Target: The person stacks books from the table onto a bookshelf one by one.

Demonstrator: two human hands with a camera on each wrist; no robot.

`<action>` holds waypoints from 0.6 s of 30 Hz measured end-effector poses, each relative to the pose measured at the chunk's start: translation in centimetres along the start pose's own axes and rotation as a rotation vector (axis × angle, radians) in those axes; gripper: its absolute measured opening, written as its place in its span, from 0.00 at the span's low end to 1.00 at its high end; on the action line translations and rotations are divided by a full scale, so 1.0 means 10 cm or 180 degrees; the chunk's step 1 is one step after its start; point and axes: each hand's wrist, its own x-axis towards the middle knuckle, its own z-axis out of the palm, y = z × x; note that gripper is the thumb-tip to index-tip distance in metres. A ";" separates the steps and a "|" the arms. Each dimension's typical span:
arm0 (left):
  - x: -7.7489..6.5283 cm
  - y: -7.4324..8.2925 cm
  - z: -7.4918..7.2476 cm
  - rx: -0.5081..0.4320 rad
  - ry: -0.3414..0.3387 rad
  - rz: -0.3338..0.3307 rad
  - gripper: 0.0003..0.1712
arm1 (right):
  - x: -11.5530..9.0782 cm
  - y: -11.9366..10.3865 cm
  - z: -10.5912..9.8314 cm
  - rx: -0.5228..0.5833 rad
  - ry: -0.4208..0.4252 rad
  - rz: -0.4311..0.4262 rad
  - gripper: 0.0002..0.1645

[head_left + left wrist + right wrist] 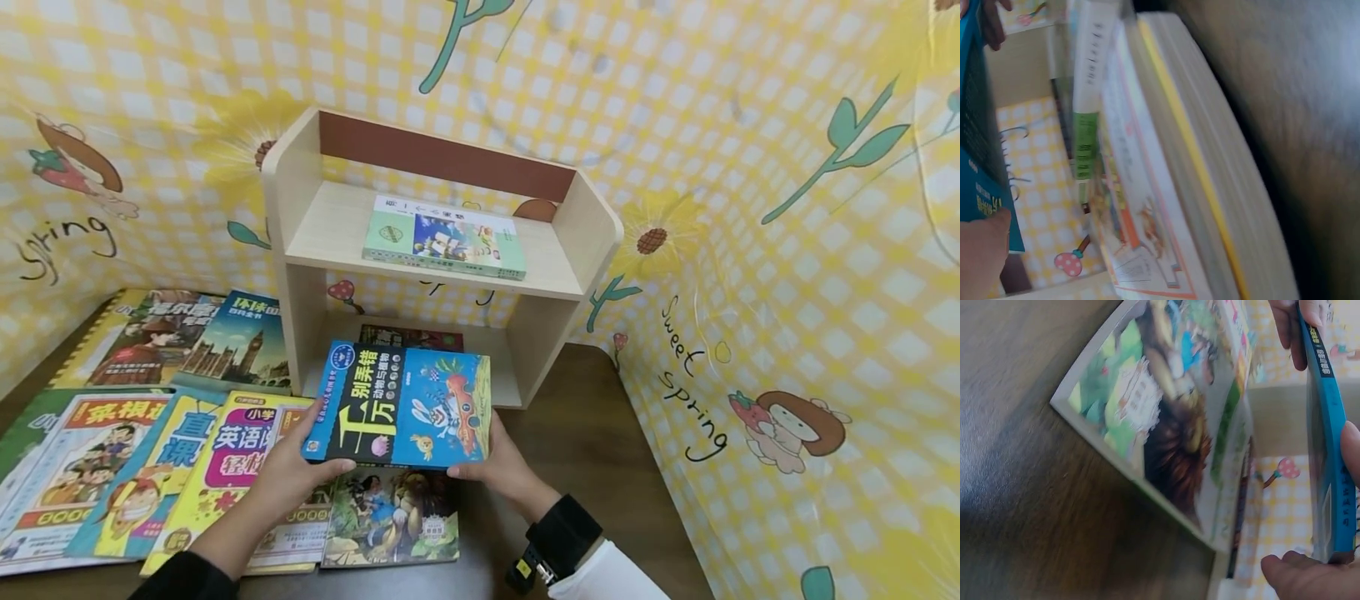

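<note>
A blue and black children's book [442, 408] with a rabbit and a red car on its cover is held by both hands in front of the shelf. My left hand [296, 462] grips its left edge, thumb on the front lower corner. The right hand [506, 467] grips the right edge in the same way. In the right wrist view the book's blue spine [1337, 450] shows, with the fingers under it. Below it on the table lies a picture book [393, 521] with a lion and a figure in blue, its upper part hidden behind the held book.
A pale wooden two-tier shelf [277, 208] stands at the back. A green and white book [446, 237] lies on its upper board, and a dark red book [412, 337] on the lower one. Several books, including a yellow one [195, 500], overlap on the table's left side.
</note>
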 end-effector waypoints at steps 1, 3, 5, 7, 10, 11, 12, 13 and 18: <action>0.04 -0.02 0.02 0.0043 -0.0017 0.0022 0.68 | 0.01 0.04 -0.01 -0.0042 0.0040 -0.0009 0.63; 0.13 -0.04 0.05 0.0159 -0.0040 0.0068 0.69 | 0.05 0.13 -0.04 -0.0096 0.0111 -0.0037 0.62; 0.23 -0.04 0.08 0.0253 -0.0058 0.0152 0.67 | 0.11 0.20 -0.07 -0.0174 0.0196 -0.0043 0.62; 0.35 -0.04 0.08 0.0315 -0.0072 0.0266 0.65 | 0.22 0.27 -0.10 -0.0173 0.0202 -0.0087 0.62; 0.52 -0.03 0.07 0.0324 -0.0086 0.0398 0.63 | 0.37 0.34 -0.13 -0.0135 0.0183 -0.0060 0.63; 0.57 -0.03 0.06 0.0318 -0.0095 0.0396 0.63 | 0.42 0.36 -0.14 -0.0139 0.0198 -0.0017 0.63; 0.61 -0.03 0.05 0.0307 -0.0108 0.0393 0.62 | 0.47 0.37 -0.15 -0.0104 0.0190 0.0008 0.62; 0.65 -0.04 0.05 0.0302 -0.0122 0.0386 0.62 | 0.50 0.37 -0.15 -0.0094 0.0229 0.0097 0.62; 0.79 -0.07 0.05 0.0241 -0.0262 0.0236 0.62 | 0.62 0.39 -0.17 -0.0167 0.0423 0.0462 0.54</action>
